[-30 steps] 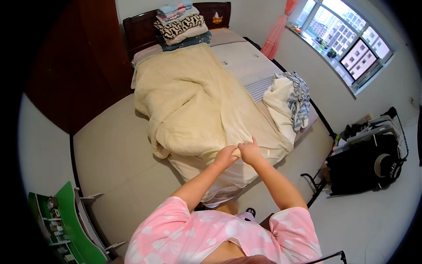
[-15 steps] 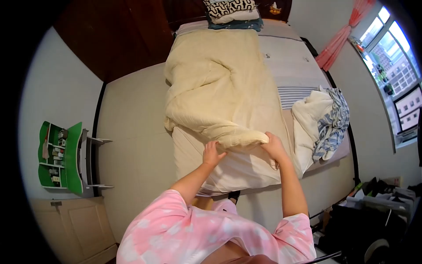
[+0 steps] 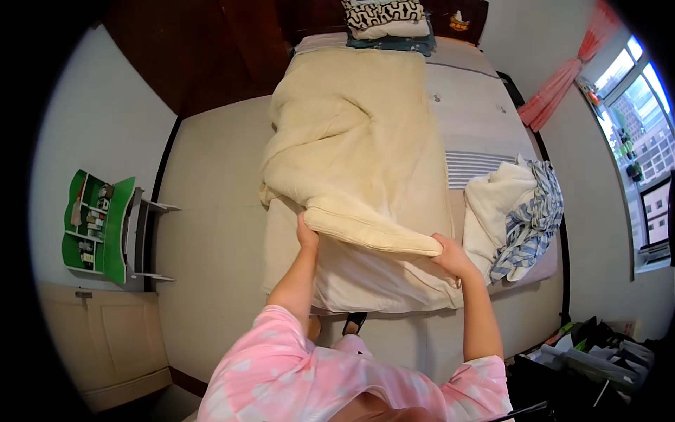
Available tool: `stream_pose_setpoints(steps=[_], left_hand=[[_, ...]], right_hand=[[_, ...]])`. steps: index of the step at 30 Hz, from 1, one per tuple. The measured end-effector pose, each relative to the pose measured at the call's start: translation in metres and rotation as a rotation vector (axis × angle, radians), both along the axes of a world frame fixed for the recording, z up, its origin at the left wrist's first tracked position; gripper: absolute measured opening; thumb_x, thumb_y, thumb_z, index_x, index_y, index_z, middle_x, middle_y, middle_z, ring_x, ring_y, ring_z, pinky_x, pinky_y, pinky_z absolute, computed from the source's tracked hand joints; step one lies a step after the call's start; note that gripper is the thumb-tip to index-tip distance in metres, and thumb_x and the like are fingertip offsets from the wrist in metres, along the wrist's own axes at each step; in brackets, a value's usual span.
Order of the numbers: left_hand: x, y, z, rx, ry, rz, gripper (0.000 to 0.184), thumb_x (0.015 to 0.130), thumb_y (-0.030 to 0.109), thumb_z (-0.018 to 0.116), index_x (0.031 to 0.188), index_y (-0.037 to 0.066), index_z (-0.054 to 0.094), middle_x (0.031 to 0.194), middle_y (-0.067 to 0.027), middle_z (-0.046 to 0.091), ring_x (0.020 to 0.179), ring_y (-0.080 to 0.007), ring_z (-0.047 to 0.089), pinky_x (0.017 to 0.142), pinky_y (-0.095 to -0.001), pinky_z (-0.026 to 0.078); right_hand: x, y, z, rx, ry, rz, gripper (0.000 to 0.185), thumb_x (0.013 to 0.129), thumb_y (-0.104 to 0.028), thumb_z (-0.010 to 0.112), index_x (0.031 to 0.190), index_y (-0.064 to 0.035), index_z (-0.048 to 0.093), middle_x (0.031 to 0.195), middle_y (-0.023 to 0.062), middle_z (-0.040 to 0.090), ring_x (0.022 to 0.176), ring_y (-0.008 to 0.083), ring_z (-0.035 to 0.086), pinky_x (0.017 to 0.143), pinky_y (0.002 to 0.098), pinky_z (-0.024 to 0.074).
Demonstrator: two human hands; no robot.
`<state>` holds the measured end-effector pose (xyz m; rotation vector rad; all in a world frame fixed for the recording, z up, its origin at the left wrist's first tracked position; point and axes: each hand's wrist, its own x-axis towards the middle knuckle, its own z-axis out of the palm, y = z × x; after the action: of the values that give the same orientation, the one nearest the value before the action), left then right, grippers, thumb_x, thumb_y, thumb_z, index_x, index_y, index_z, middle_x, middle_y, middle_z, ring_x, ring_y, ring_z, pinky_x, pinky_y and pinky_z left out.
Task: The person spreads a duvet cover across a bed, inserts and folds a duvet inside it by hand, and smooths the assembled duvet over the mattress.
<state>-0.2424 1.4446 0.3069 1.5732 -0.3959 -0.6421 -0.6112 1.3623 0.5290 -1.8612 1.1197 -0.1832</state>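
A thick cream quilt (image 3: 351,141) lies over the left and middle of the bed, its near edge raised and stretched between my hands. My left hand (image 3: 307,232) is closed on that edge at its left end. At the right end, my right hand (image 3: 451,257) grips the same edge with its fingers closed. Beneath the raised edge, a thin pale cover (image 3: 380,285) spreads over the foot of the bed. To the right of the quilt sits a bunched white blanket (image 3: 489,204) with a blue and white striped cloth (image 3: 531,225).
Folded bedding (image 3: 387,28) is stacked by the headboard (image 3: 316,17). A green shelf (image 3: 116,232) stands at the left, above a cream cabinet door (image 3: 119,337). Dark bags and clutter (image 3: 598,373) fill the lower right. A pink curtain (image 3: 569,70) hangs beside the window.
My left hand has moved left and taken hold of the quilt's edge, after being apart from it. The edge is now pulled out between both hands. The view has shifted toward the left of the room.
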Motion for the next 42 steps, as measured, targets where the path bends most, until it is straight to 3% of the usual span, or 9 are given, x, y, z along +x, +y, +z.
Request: stream_pose_setpoints(steps=[2, 5, 12, 17, 27, 35, 39, 40, 42], left_hand=[[0.017, 0.019, 0.053, 0.266, -0.411, -0.081, 0.032, 0.081, 0.011, 0.060, 0.110, 0.004, 0.048, 0.099, -0.0185, 0.062, 0.094, -0.0339, 0.058, 0.079, -0.0391, 0.046], [0.051, 0.055, 0.068, 0.476, -0.744, -0.285, 0.031, 0.081, 0.013, 0.060, 0.108, 0.007, 0.046, 0.098, -0.0200, 0.062, 0.089, -0.0397, 0.059, 0.074, -0.0435, 0.047], [0.072, 0.148, 0.135, 0.745, -0.860, -0.922, 0.031, 0.077, 0.021, 0.061, 0.107, 0.012, 0.058, 0.094, -0.0182, 0.064, 0.089, -0.0375, 0.060, 0.076, -0.0436, 0.048], [0.012, 0.190, 0.124, 0.677, -0.816, -1.354, 0.033, 0.076, 0.034, 0.058, 0.102, 0.014, 0.064, 0.096, -0.0158, 0.065, 0.089, -0.0345, 0.061, 0.078, -0.0430, 0.048], [-0.129, 0.213, 0.054, 0.446, -0.751, -1.334, 0.034, 0.079, 0.034, 0.058, 0.109, 0.016, 0.061, 0.097, -0.0153, 0.065, 0.090, -0.0330, 0.061, 0.078, -0.0424, 0.049], [-0.129, 0.239, -0.012, 0.713, -0.763, -1.473, 0.044, 0.081, 0.026, 0.059, 0.123, 0.014, 0.052, 0.106, -0.0165, 0.063, 0.100, -0.0326, 0.059, 0.084, -0.0422, 0.047], [-0.127, 0.252, -0.082, 0.674, -0.627, -1.611, 0.049, 0.082, 0.026, 0.060, 0.128, 0.014, 0.049, 0.114, -0.0179, 0.059, 0.105, -0.0329, 0.056, 0.089, -0.0406, 0.045], [-0.126, 0.254, -0.090, 0.723, -0.580, -1.684, 0.049, 0.082, 0.026, 0.060, 0.128, 0.014, 0.050, 0.114, -0.0177, 0.059, 0.105, -0.0332, 0.056, 0.090, -0.0404, 0.044], [-0.125, 0.246, -0.106, 0.816, -0.481, -1.825, 0.049, 0.082, 0.026, 0.062, 0.128, 0.014, 0.050, 0.116, -0.0174, 0.059, 0.105, -0.0337, 0.056, 0.091, -0.0401, 0.044]], right_hand=[[-0.004, -0.005, -0.020, -0.024, 0.086, 0.080, 0.031, 0.068, -0.003, 0.062, 0.098, -0.0022, 0.060, 0.085, 0.0152, 0.064, 0.080, 0.0225, 0.061, 0.074, 0.0315, 0.0468], [-0.004, -0.006, -0.059, -0.071, 0.108, 0.181, 0.031, 0.068, -0.004, 0.062, 0.099, -0.0023, 0.060, 0.088, 0.0180, 0.065, 0.084, 0.0283, 0.062, 0.075, 0.0347, 0.0474], [0.006, 0.020, -0.070, -0.125, 0.249, 0.229, 0.027, 0.071, -0.012, 0.063, 0.097, -0.0058, 0.063, 0.096, 0.0187, 0.064, 0.095, 0.0359, 0.059, 0.081, 0.0404, 0.0462], [-0.033, 0.047, -0.056, -0.451, 0.435, 0.197, 0.024, 0.073, -0.015, 0.060, 0.096, -0.0084, 0.065, 0.098, 0.0145, 0.065, 0.094, 0.0334, 0.059, 0.080, 0.0425, 0.0455], [-0.139, 0.148, -0.016, -0.848, 0.713, -0.071, 0.020, 0.070, -0.002, 0.052, 0.084, -0.0113, 0.062, 0.086, 0.0074, 0.058, 0.094, 0.0272, 0.054, 0.088, 0.0442, 0.0365], [-0.169, 0.183, -0.148, -0.706, 0.781, -0.070, 0.018, 0.072, -0.003, 0.054, 0.082, -0.0127, 0.065, 0.086, 0.0064, 0.059, 0.094, 0.0256, 0.055, 0.086, 0.0452, 0.0365], [-0.185, 0.179, -0.221, -0.579, 0.860, -0.024, 0.013, 0.075, -0.010, 0.054, 0.081, -0.0134, 0.064, 0.087, 0.0063, 0.059, 0.094, 0.0263, 0.055, 0.085, 0.0457, 0.0372], [-0.191, 0.177, -0.242, -0.522, 0.864, -0.004, 0.016, 0.082, -0.015, 0.048, 0.080, -0.0143, 0.064, 0.088, 0.0066, 0.058, 0.095, 0.0262, 0.055, 0.092, 0.0494, 0.0354], [-0.199, 0.171, -0.279, -0.383, 0.907, 0.061, 0.017, 0.079, -0.014, 0.054, 0.092, -0.0146, 0.064, 0.097, 0.0091, 0.059, 0.100, 0.0268, 0.055, 0.092, 0.0496, 0.0359]])
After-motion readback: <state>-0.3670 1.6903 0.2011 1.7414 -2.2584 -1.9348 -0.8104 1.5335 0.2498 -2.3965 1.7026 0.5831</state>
